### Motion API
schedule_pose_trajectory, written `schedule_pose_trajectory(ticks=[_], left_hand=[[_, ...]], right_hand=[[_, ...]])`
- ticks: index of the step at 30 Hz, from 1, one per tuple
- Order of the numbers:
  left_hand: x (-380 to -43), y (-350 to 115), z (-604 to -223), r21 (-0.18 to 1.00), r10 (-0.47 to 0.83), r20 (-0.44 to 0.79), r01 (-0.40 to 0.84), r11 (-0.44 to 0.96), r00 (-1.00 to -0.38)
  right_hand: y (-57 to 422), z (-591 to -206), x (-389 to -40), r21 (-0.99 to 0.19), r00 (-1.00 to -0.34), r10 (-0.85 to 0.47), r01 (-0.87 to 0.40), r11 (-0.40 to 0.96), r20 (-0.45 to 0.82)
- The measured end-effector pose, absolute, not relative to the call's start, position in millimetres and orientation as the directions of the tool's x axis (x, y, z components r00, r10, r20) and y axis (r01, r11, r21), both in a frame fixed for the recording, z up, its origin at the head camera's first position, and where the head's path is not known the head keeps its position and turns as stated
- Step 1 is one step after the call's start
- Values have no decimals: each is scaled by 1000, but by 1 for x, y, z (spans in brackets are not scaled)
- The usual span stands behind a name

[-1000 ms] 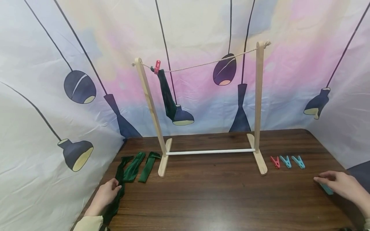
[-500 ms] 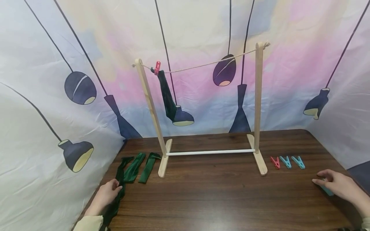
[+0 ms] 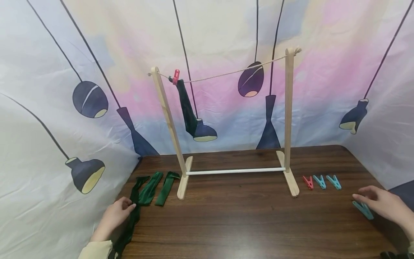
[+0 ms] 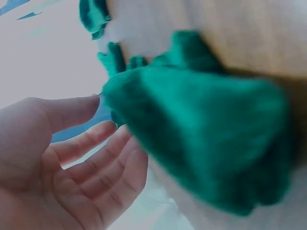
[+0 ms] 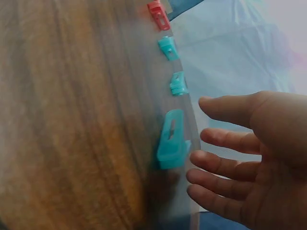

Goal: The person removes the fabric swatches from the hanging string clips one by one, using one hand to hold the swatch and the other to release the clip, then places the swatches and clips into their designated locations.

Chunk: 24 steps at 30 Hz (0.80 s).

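Note:
My left hand [image 3: 115, 215] is beside the nearest dark green velvet sock [image 3: 127, 234], thumb and fingertips apart. In the left wrist view, this sock [image 4: 201, 134] lies in a bulky fold just past the fingers [image 4: 120, 167]. Two more green socks [image 3: 151, 189] [image 3: 165, 190] lie farther back on the table. On the right, my right hand [image 3: 383, 204] hovers over a blue clothespin [image 3: 364, 210]. The right wrist view has its fingers spread, with a gap to that clothespin [image 5: 171, 143]. Behind it stand a red clothespin [image 3: 308, 182] and two blue ones [image 3: 320, 181] [image 3: 334, 182].
A wooden rack [image 3: 289, 115] with a white crossbar [image 3: 236, 171] stands mid-table, a rope [image 3: 223, 75] strung between its posts. At the rope's left end hangs a green sock [image 3: 187, 111] under a red clothespin [image 3: 176, 77]. Printed fabric [image 3: 220, 32] surrounds the brown table [image 3: 239, 223].
The left hand has shifted slightly left, with its fingertips loosening off the sock. The right hand has risen up and right off the blue clothespin, which now shows more fully.

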<state>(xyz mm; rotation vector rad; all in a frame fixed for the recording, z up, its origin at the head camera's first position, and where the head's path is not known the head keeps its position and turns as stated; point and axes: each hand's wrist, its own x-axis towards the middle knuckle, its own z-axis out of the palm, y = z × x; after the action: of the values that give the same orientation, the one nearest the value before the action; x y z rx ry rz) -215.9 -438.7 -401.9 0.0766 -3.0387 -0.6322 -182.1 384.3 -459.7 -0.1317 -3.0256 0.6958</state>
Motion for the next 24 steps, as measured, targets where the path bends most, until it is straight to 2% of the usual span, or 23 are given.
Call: schedule_pose_trajectory(ticks=[8,24], left_hand=[[-217,-420,-385,441,-32,71,2,898,-997],[-232,-369,-368,555,48,307,220,802,-950]], right_hand=[[365,-441,-188,-453,-971,136,35,891,194],[299,-407,-199,-512,-945,32,-148,846,326]])
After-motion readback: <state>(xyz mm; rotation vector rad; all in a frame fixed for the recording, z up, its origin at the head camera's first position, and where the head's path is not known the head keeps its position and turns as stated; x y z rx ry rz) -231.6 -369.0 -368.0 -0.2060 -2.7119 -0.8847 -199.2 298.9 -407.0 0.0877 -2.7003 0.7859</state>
